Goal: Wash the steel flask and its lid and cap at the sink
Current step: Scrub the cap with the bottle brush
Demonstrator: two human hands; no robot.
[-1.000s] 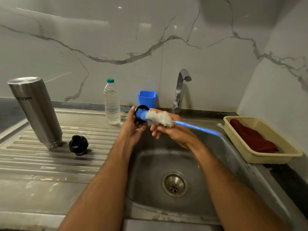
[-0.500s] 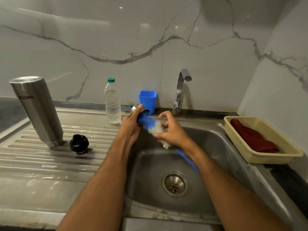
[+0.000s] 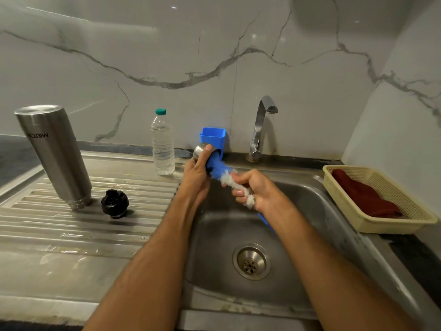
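Scrubbing the cap over the sink

I see the left hand point(image 3: 195, 177) curled round the steel cap point(image 3: 201, 149), thumb on its dome, held above the sink point(image 3: 310, 194) rim at 12 o'clock. Right hand point(image 3: 259, 189) is clamped on the bottle brush point(image 3: 224, 174); its blue and white bristles are pushed into the cap's mouth. Flask point(image 3: 53, 154) stands inverted on the drainboard point(image 3: 71, 232) at 9 o'clock, black lid point(image 3: 114, 203) just beside it. Basket point(image 3: 372, 220) with red cloth point(image 3: 362, 197) sits at 3 o'clock.
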